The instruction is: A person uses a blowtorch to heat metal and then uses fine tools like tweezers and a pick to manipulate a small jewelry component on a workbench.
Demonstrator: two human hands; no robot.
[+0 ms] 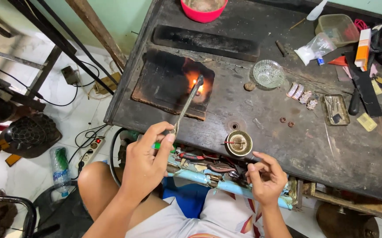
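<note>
I see the torch (pixel 186 105), a thin metal tube, pinched betw. thumb and fingers of the left hand (pixel 146 165); its tip burns orange over the charred soldering board (pixel 164 81) at the workbench (pixel 261 105) left-centre. Right hand (pixel 266 176) hovers near bench front edge, fingers curled, half open, holding nothing I can make out. Just beside it: round brass dish (pixel 239 143). Further out: cut-glass bowl (pixel 268 73), small metal tray (pixel 335 109). Rear right: clear plastic bag (pixel 315 47), clear tub (pixel 338 27), orange-white upright box (pixel 363 49). Rear centre: pink bowl (pixel 203 10).
</note>
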